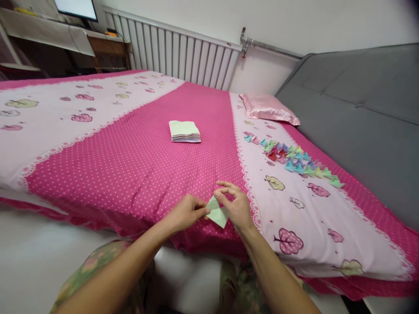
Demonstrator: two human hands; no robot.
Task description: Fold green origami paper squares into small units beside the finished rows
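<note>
A small piece of folded pale green paper (218, 214) is held between my two hands, just above the near edge of the bed. My left hand (189, 212) pinches its left corner between thumb and fingers. On the other side, my right hand (236, 205) grips the upper right edge, thumb and index finger together near the top point. Creases run across the paper. Farther off on the bed lies a stack of square paper (183, 131), pale green on top. Over to the right, several small folded paper boats (294, 159) in many colours sit in rows.
The bedspread (147, 161) is pink with white dots, flanked by patterned pale bands. A pink pillow (269, 108) rests against the grey headboard (360, 104) at right. Behind the bed stand a white radiator (180, 49) and a desk (109, 46) with a monitor (77, 8).
</note>
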